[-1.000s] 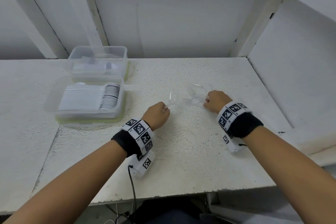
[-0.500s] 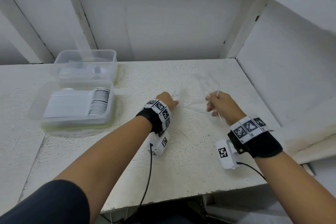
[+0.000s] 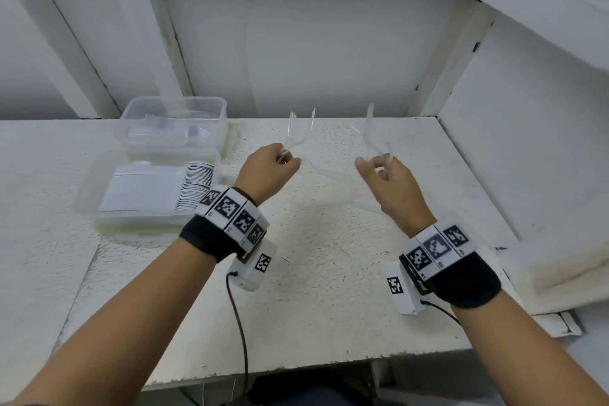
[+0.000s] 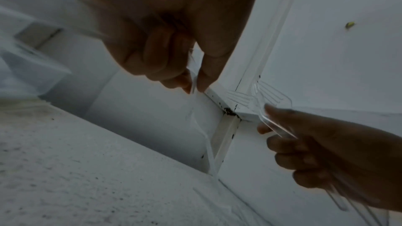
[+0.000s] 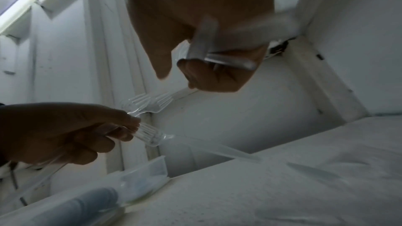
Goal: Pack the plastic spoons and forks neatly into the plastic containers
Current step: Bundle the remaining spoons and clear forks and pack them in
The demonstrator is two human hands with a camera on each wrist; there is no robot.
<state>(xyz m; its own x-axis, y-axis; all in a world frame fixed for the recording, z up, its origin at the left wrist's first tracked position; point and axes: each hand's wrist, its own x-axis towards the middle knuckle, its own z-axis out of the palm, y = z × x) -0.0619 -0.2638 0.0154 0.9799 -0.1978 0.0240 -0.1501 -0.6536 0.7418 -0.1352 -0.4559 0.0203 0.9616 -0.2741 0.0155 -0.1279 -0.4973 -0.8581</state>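
Both hands are raised above the white table (image 3: 329,273), each holding clear plastic cutlery. My left hand (image 3: 290,158) pinches clear forks (image 3: 293,128) by their handles, tines pointing up. In the right wrist view, another clear fork (image 5: 152,137) hangs from those same fingers, its handle slanting down towards the table. My right hand (image 3: 375,163) grips a few clear forks (image 3: 369,128); their tines (image 4: 267,94) show in the left wrist view. Two clear plastic containers sit at the left: the back one (image 3: 174,125) is open, the front one (image 3: 148,188) holds white stacked items.
White walls and posts close in the table at the back and on the right. A low white ledge (image 3: 560,273) runs along the right edge. The containers' green-tinted base (image 3: 131,227) lies close to my left forearm. Wrist camera cables hang under both arms.
Both hands have lifted off the table with the clear cutlery and now hold it up in the air. The left hand rose most.
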